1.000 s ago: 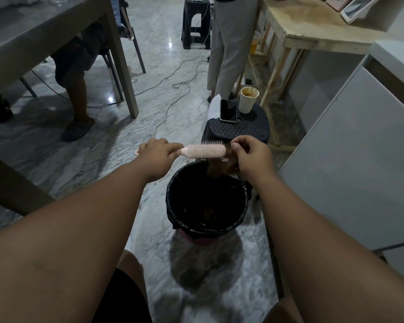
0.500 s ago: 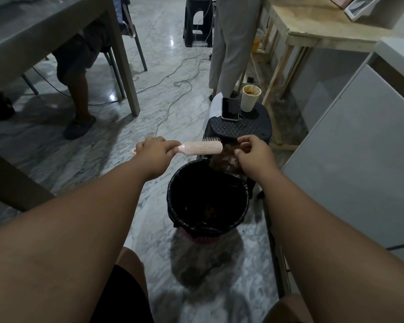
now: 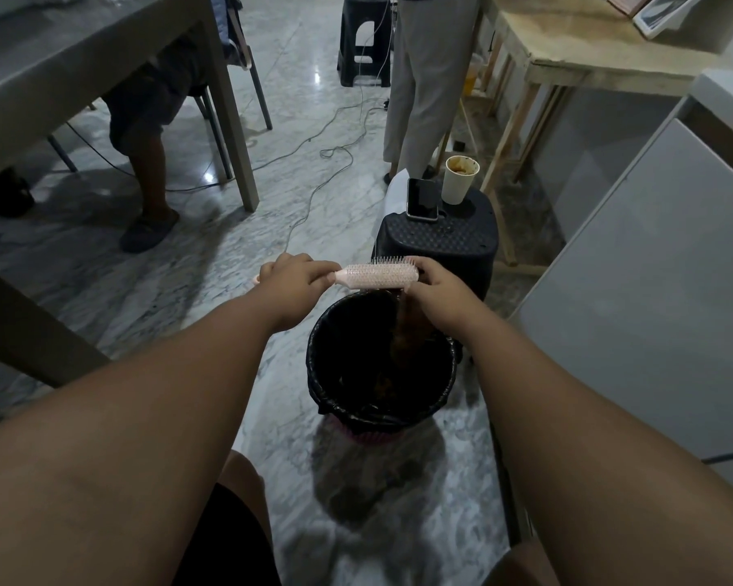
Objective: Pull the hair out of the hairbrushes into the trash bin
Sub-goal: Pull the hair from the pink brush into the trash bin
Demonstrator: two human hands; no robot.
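Note:
A pink hairbrush [image 3: 375, 276] is held level above the far rim of the trash bin [image 3: 326, 365], which is lined with a black bag. My left hand [image 3: 291, 285] is closed around the brush's handle. My right hand [image 3: 434, 289] pinches at the brush's tip end. A brown clump of hair [image 3: 407, 327] hangs from under that hand down into the bin. More brown hair lies at the bin's bottom.
A black stool [image 3: 436, 241] just behind the bin carries a phone [image 3: 422, 199] and a paper cup [image 3: 460, 179]. A person stands beyond it, another sits at the grey table [image 3: 60, 74] on the left. Cables cross the marble floor. A grey cabinet [image 3: 652, 289] is to the right.
My right hand has come back against the brush's tip after pulling away slightly. The strand of hair under it now hangs longer into the bin. The brush stays over the bin.

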